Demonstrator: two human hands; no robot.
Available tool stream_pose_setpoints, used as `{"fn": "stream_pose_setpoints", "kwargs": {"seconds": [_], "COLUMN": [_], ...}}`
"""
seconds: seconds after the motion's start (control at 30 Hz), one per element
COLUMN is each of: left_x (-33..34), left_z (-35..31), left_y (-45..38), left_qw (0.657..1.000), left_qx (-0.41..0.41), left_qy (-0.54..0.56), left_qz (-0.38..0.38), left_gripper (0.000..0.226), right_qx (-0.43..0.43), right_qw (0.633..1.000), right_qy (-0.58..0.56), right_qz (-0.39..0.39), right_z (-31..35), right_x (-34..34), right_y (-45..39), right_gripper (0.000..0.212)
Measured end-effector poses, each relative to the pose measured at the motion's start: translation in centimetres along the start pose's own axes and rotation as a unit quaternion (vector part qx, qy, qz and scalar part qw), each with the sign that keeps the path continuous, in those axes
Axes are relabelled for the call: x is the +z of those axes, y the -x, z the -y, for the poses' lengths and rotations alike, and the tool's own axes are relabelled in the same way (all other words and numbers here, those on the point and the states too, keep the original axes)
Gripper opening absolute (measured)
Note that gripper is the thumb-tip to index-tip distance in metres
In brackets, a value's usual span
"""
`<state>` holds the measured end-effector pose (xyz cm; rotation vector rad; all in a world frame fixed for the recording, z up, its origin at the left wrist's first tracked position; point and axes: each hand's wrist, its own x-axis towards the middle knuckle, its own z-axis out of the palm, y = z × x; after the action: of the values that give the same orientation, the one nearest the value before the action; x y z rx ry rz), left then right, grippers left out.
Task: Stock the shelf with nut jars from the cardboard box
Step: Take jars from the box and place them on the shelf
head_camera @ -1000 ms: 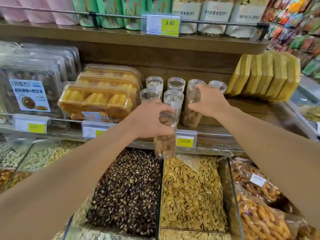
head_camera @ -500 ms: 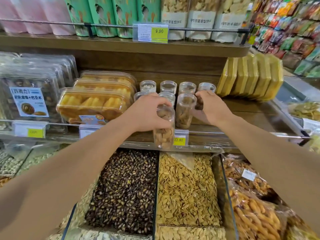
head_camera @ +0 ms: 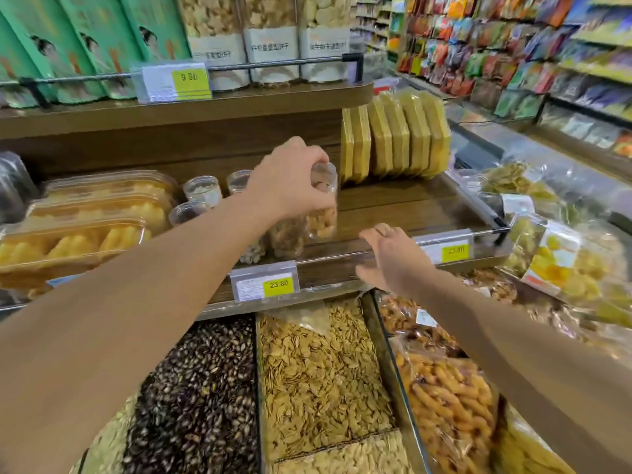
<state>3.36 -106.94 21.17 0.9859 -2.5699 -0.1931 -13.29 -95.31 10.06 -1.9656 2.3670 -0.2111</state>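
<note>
Clear plastic is showing under the left hand [head_camera: 290, 181], which is curling its fingers over the top of a jar [head_camera: 321, 213] of pale nuts and holding it just above the wooden shelf [head_camera: 393, 206]. Just left of that grip, more jars [head_camera: 201, 189] are standing on the shelf, partly hidden by the arm, with nuts inside. Right of and below the grip, the right hand [head_camera: 393, 261] is hovering over the shelf's front rail, fingers relaxed and holding nothing. Below the grip, bins are holding dark seeds [head_camera: 198, 398] and tan seeds [head_camera: 321, 371].
</note>
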Motion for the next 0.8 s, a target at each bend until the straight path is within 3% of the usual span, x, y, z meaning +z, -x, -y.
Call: {"fn": "stream_pose_setpoints", "kwargs": {"seconds": [0.27,0.5,0.8], "left_x": [5.4,7.8,5.7], "left_z": [1.4,2.7,2.2], "left_y": [-3.4,-3.0,-0.2], "left_qw": [0.989,0.991,0.993], "left_qx": [-0.047,-0.017,0.018], "left_qy": [-0.122,-0.131,-0.118], "left_qz": [0.07,0.009,0.008], "left_gripper": [0.06,0.053,0.059], "right_qx": [-0.026,-0.039,-0.026], "right_qw": [0.999,0.996,0.998], "right_qy": [0.012,0.045,0.031], "right_qz": [-0.026,-0.06,-0.051], "right_z": [-1.2,-1.3,-0.7], "right_x": [2.8,4.7,3.8], "right_y": [-0.2,0.3,0.7], "right_gripper": [0.069,0.068,0.07]}}
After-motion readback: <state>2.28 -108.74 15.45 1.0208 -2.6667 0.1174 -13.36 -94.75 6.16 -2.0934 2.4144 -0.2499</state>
